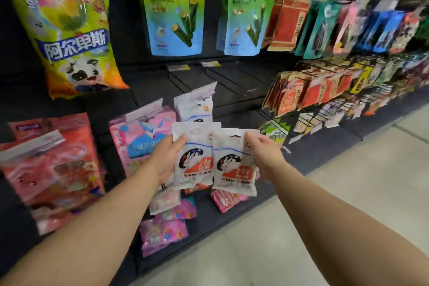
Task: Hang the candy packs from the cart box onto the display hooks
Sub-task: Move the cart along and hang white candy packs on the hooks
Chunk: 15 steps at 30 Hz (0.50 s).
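Two soft, light white plastic White Rabbit candy packs (214, 158) look crinkly and slippery, pinched at their upper edges by left hand (167, 157) and right hand (264, 155), best held near the hang holes.

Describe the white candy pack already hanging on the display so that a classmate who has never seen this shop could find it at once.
Start at the huge yellow-green bag at upper left, then drop to the pink pack on the lower row. The hanging white pack is immediately right of it, above the two white packs in the hands. Unlike those, it sits on a hook under a tag.
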### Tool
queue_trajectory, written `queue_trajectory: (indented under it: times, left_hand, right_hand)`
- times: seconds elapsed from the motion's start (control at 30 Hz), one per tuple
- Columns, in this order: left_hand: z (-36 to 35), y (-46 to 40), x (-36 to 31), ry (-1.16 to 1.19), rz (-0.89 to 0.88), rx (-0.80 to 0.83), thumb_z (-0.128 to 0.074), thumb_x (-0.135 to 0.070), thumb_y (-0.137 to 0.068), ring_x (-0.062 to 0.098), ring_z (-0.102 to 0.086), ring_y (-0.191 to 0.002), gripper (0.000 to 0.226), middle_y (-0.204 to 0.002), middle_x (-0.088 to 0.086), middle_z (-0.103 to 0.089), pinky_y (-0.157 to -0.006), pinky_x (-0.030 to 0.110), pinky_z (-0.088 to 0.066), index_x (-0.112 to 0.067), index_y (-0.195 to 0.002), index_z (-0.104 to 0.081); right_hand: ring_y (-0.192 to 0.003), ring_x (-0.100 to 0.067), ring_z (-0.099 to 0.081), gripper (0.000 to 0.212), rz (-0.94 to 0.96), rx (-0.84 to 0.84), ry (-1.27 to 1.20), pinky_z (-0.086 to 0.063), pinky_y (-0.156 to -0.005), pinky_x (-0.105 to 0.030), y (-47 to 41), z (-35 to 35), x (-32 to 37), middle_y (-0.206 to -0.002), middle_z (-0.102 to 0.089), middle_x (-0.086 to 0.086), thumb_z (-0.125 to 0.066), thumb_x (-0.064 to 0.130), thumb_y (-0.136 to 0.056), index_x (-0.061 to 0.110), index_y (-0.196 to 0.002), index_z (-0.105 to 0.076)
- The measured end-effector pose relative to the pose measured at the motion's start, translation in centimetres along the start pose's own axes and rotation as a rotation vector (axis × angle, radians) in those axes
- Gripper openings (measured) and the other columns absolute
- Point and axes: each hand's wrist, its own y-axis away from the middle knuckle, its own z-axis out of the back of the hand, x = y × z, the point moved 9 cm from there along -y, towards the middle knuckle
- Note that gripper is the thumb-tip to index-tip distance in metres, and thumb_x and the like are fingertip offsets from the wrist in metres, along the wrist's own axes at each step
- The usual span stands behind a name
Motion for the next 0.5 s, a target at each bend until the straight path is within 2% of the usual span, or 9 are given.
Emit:
queue_trajectory:
  times: [0.07, 0.13, 0.2, 0.3, 0.37, 0.43, 0.5]
  left_hand:
    - [1.2, 0.2, 0.7, -0.014, 0.008, -0.080, -0.053, -0.031, -0.104, 0.034, -0.070, -0.105, 0.019, -0.113, 0.013, -0.074, -0.096, 0.053, -0.054, -0.023, -0.106, -0.069]
    - [2.8, 0.7, 1.1, 0.008, 0.025, -0.168, -0.048, -0.028, -0.106, 0.026, -0.073, -0.091, 0.020, -0.105, 0.010, -0.075, -0.077, 0.041, -0.060, -0.021, -0.108, -0.067]
    - [4.4, 0.6, 1.6, 0.011, 0.037, -0.219, -0.044, -0.026, -0.107, 0.020, -0.074, -0.080, 0.021, -0.101, 0.008, -0.075, -0.063, 0.033, -0.058, -0.021, -0.110, -0.065]
    - [6.8, -0.1, 2.2, 0.008, 0.052, -0.284, -0.045, -0.027, -0.107, 0.020, -0.074, -0.076, 0.019, -0.094, 0.005, -0.076, -0.065, 0.035, -0.056, -0.022, -0.104, -0.064]
    - [7.6, -1.1, 2.8, 0.026, 0.073, -0.283, -0.045, -0.026, -0.107, 0.018, -0.074, -0.070, 0.018, -0.088, 0.002, -0.077, -0.059, 0.032, -0.057, -0.022, -0.104, -0.062]
    - [7.4, -2.0, 3.1, 0.034, 0.087, -0.279, -0.045, -0.026, -0.107, 0.016, -0.074, -0.064, 0.019, -0.079, 0.000, -0.078, -0.049, 0.028, -0.057, -0.020, -0.104, -0.062]
    - [7.0, -2.7, 3.3, 0.026, 0.108, -0.279, -0.046, -0.029, -0.107, 0.018, -0.075, -0.069, 0.021, -0.086, 0.003, -0.079, -0.051, 0.028, -0.057, -0.019, -0.111, -0.064]
  right_hand:
    - [-0.088, -0.028, -0.066, 0.037, 0.013, 0.087, -0.006, -0.056, -0.086, -0.045, -1.7, -1.2, 0.1, -0.091, -0.068, -0.013, -0.054, 0.034, -0.099, -0.002, -0.100, -0.066]
    - [-0.092, -0.031, -0.070, 0.027, 0.005, 0.157, -0.045, -0.058, -0.085, -0.048, -3.1, -3.0, -0.4, -0.092, -0.071, -0.012, -0.054, 0.030, -0.100, 0.009, -0.089, -0.066]
    - [-0.090, -0.033, -0.069, 0.022, -0.004, 0.214, -0.071, -0.058, -0.082, -0.050, -4.2, -5.1, -0.3, -0.091, -0.070, -0.011, -0.054, 0.027, -0.099, 0.014, -0.084, -0.064]
    - [-0.079, -0.028, -0.065, 0.025, 0.002, 0.257, -0.071, -0.057, -0.070, -0.044, -6.0, -7.8, 0.3, -0.082, -0.066, -0.010, -0.052, 0.028, -0.096, 0.013, -0.079, -0.062]
    - [-0.074, -0.024, -0.062, 0.025, 0.013, 0.284, -0.073, -0.054, -0.063, -0.038, -6.9, -9.3, 0.6, -0.079, -0.064, -0.008, -0.051, 0.028, -0.094, 0.011, -0.080, -0.063]
    - [-0.075, -0.023, -0.060, 0.025, 0.012, 0.308, -0.060, -0.050, -0.064, -0.037, -8.1, -10.4, 0.7, -0.079, -0.063, -0.008, -0.053, 0.033, -0.089, 0.010, -0.083, -0.063]
    - [-0.073, -0.023, -0.061, 0.024, 0.010, 0.316, -0.065, -0.050, -0.063, -0.036, -9.3, -11.1, 0.9, -0.078, -0.064, -0.007, -0.058, 0.035, -0.086, 0.013, -0.078, -0.062]
